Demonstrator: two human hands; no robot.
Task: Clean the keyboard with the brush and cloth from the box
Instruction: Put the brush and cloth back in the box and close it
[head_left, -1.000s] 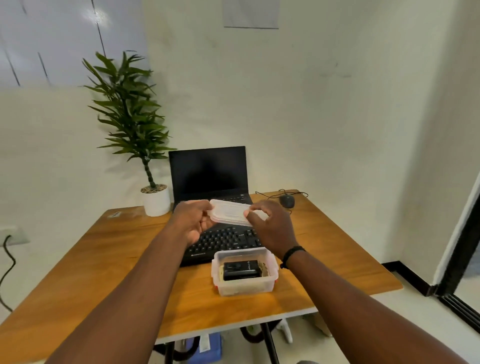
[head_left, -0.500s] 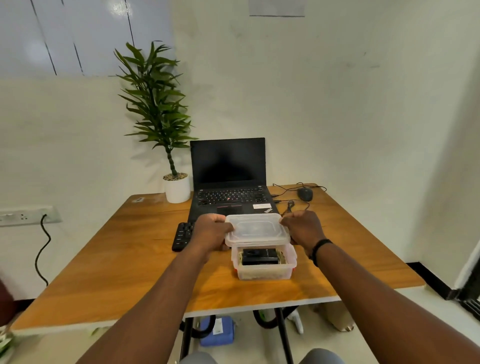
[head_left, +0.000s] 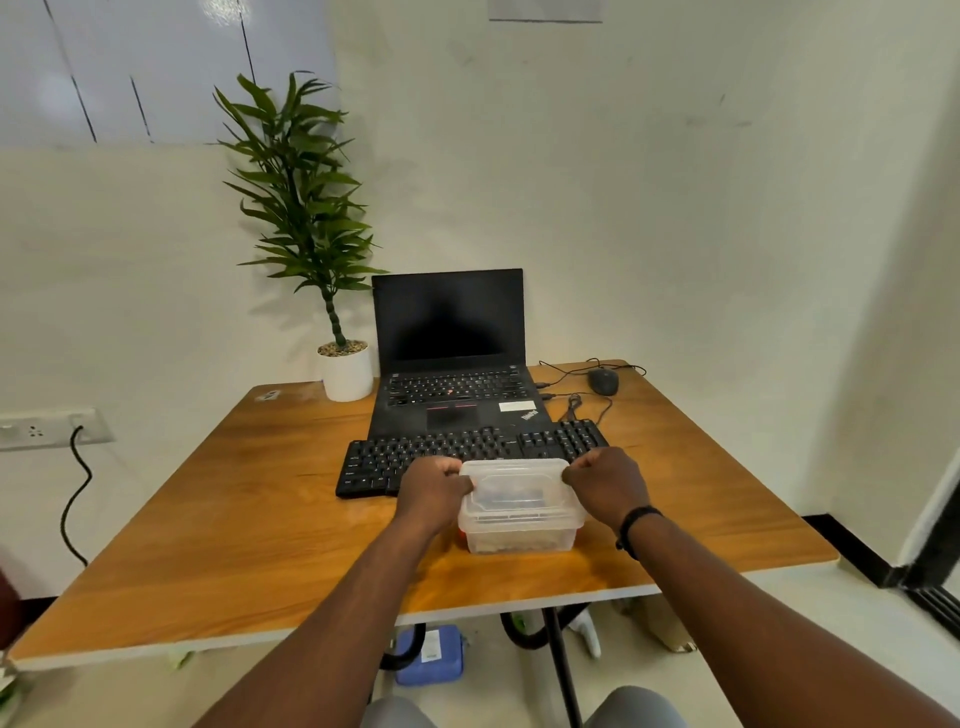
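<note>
1. Here, at a wooden desk (head_left: 208, 545), a person's left hand (head_left: 434, 491) and right hand (head_left: 605, 486) each grip an end of a clear plastic lid (head_left: 514, 480) that sits on top of a clear rectangular plastic box (head_left: 522, 532); fingers on both sides are curled round the lid's rim.
2. Whether the lid is being seated or lifted cannot be told from this view; dark contents show blurred through the plastic, and neither brush nor cloth can be made out.
3. The black full-size keyboard (head_left: 467, 452), the thing to be cleaned, lies just behind the box, its near edge partly hidden by the hands.
4. To handle the lid well, it is probably best for both hands to work evenly at opposite ends so the lid stays level, with the light box kept flat on the desk so it neither tips nor slides into the keys.
5. Behind the keyboard stands an open black laptop (head_left: 449, 358) with a dark screen.
6. A green potted plant in a white pot (head_left: 345, 369) stands at the laptop's left.
7. A dark mouse (head_left: 602, 381) and its loose black cable (head_left: 576, 402) lie at the far right.
8. The cable, near the keyboard's right end, looks likeliest to snag once brushing or wiping reaches that side.
</note>
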